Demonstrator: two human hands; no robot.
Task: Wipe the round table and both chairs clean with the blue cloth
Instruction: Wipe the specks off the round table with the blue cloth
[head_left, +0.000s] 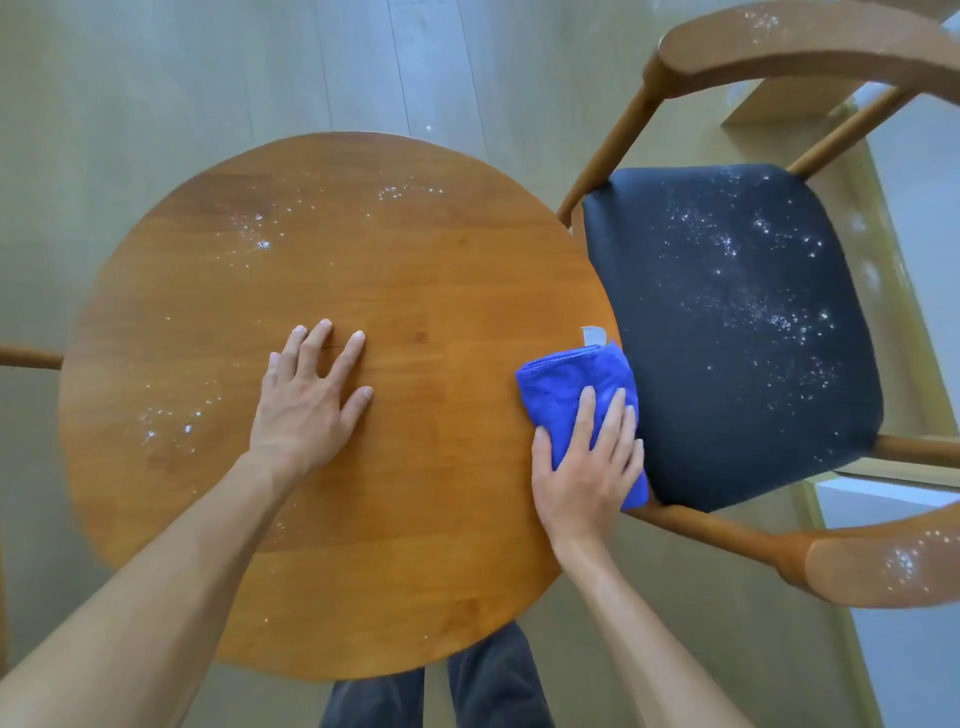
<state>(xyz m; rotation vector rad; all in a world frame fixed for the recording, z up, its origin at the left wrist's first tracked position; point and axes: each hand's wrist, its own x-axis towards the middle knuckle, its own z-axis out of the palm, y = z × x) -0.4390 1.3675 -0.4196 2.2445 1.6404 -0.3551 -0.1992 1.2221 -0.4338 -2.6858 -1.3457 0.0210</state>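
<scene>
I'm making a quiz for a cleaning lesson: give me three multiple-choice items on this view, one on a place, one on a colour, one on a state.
1. Where does the cloth lie?
A. at the table's right edge
B. on the chair seat
C. on the floor

2. What colour is the chair seat?
A. red
B. black
C. white

3. How does the left hand lie?
A. gripping the cloth
B. fist in the air
C. flat on the table

Key: 1 A, the right hand presses it there beside the chair; 2 B, black with white specks; 3 C, fingers spread on bare wood.
</scene>
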